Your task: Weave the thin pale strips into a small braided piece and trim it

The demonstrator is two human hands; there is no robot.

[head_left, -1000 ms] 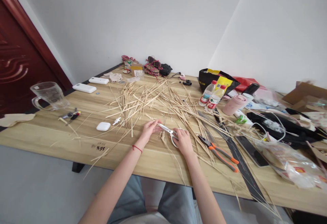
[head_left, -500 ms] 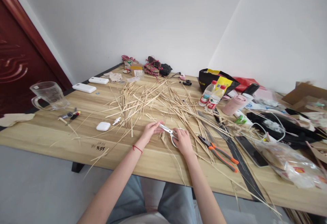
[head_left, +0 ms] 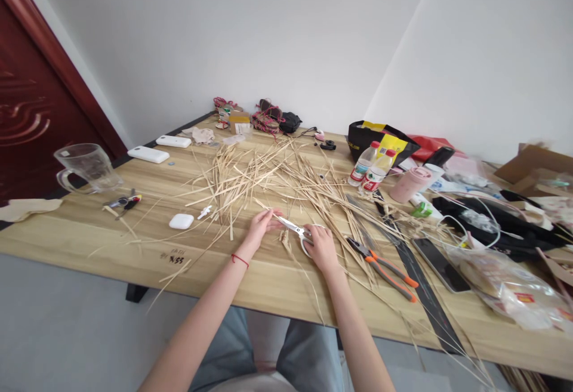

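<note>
My right hand is closed round the white handles of a pair of scissors, whose blades point left toward my other hand. My left hand, with a red string at its wrist, pinches a thin pale strip beside the blade tips. Beyond both hands spreads a loose heap of straw-coloured strips on the wooden table. A knotted piece of strip lies just below the blades.
Orange-handled pliers and a phone lie to the right. Two bottles stand behind them near a black bag. At the left are a glass mug, a white case and keys.
My left hand has shifted slightly up and left. A short strip now shows at its fingertips. The scissors in my right hand have barely moved.
</note>
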